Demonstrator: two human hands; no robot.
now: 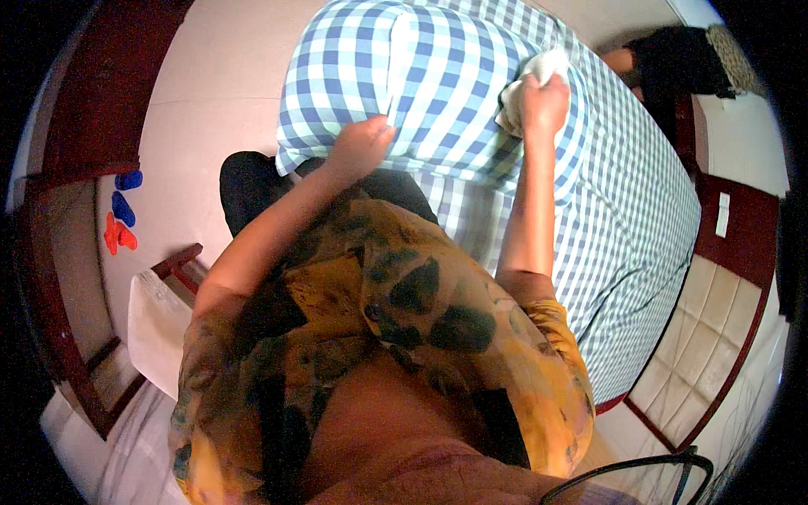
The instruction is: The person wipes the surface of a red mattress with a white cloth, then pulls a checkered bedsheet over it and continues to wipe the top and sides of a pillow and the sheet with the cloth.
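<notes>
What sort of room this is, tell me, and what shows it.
Probably a bedroom: there is a bed with a checked cover, a padded, headboard-like panel beside it, and a plump checked pillow or cushion.

Space between the hands (362, 147) (545, 103) seems free above the obstructing pillow (459, 105).

The checked bed (641, 198) bears a pillow (438, 97), apparently.

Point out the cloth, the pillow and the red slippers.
Cloth (551, 63): head view, on its bunched upper part.
Pillow (446, 93): head view, on the middle of its checked surface.
Red slippers (111, 236): head view, on the left one.
</notes>
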